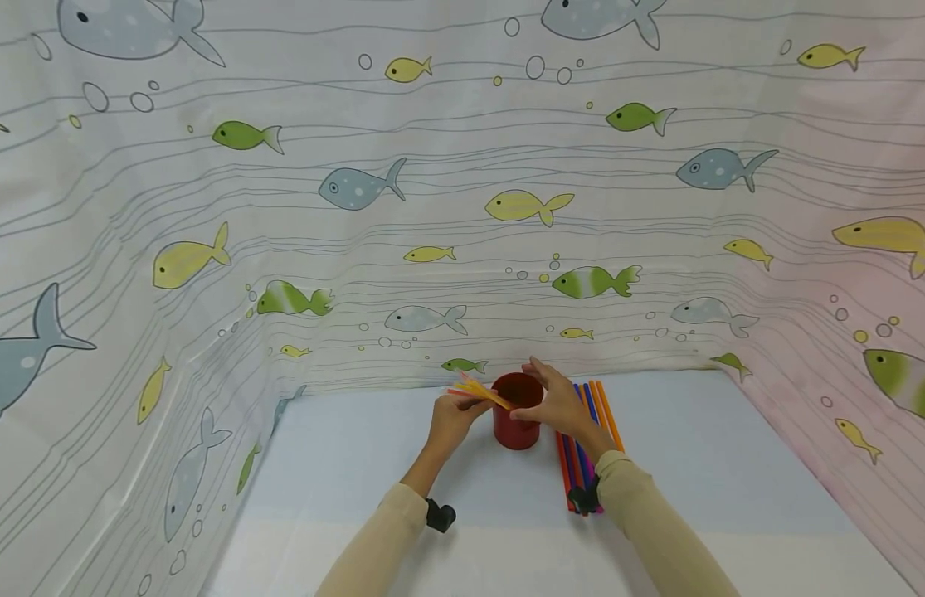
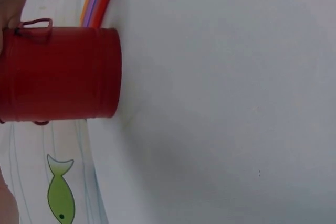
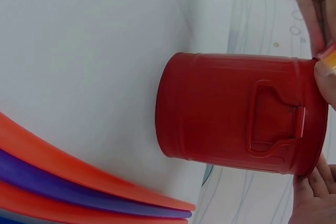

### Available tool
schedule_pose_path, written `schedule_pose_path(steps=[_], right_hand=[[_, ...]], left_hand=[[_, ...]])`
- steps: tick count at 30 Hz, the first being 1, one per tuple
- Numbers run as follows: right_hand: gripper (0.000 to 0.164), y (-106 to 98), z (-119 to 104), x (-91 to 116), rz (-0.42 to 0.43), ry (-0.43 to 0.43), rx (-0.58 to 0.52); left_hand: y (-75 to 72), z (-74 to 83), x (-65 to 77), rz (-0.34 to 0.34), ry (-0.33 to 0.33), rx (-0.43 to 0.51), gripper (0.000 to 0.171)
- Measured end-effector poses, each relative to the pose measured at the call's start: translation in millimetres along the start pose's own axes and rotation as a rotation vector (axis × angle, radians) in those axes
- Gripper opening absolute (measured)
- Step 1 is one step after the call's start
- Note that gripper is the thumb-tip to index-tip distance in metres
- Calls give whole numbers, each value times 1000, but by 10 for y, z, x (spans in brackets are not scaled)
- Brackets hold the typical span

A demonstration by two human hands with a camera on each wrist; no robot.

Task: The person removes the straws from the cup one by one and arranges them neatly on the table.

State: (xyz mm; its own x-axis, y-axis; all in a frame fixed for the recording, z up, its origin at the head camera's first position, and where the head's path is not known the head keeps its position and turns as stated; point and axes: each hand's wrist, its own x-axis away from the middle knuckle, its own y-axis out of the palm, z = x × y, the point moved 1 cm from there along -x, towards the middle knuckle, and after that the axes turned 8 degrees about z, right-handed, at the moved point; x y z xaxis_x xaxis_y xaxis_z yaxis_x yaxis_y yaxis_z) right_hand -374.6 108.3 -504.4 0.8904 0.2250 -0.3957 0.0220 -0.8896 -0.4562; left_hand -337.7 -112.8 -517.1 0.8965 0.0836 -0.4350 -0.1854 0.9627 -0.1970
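Note:
A red metal bucket (image 1: 517, 433) with small side handles stands upright on the white table. At the left of its rim, my left hand (image 1: 449, 421) pinches a small bundle of thin yellow and orange sticks (image 1: 477, 391), which slant across to the rim. My right hand (image 1: 562, 408) grips the bucket's rim from the right, thumb on the near side and fingers on the far side. In the right wrist view the bucket (image 3: 220, 111) shows its wire handle, with a yellow end of the bundle beside a thumb at the rim. The bucket's inside is mostly hidden.
Several long coloured tubes (image 1: 608, 414), orange, red, blue and purple, lie side by side on the table right of the bucket, partly under my right forearm. A fish-patterned curtain (image 1: 462, 274) hangs behind the table and along both sides.

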Motion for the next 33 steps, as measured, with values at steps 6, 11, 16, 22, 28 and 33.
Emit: schedule_pose_path(steps=[6, 11, 16, 22, 28, 33], right_hand=[[107, -12, -10, -11, 0, -1, -8], [106, -11, -16, -14, -5, 18, -21], [107, -1, -10, -6, -13, 28, -10], [108, -1, -16, -6, -15, 56, 0], [107, -5, -13, -1, -20, 59, -11], [109, -8, -16, 17, -30, 63, -12]], left_hand=[[-18, 7, 6, 70, 5, -27, 24], [-28, 61, 9, 129, -37, -16, 23], [-56, 89, -20, 217, -36, 40, 23], [-149, 298, -96, 266, 55, 115, 16], [-318, 638, -187, 248, 145, 166, 19], [-487, 725, -322, 235, 142, 229, 24]])
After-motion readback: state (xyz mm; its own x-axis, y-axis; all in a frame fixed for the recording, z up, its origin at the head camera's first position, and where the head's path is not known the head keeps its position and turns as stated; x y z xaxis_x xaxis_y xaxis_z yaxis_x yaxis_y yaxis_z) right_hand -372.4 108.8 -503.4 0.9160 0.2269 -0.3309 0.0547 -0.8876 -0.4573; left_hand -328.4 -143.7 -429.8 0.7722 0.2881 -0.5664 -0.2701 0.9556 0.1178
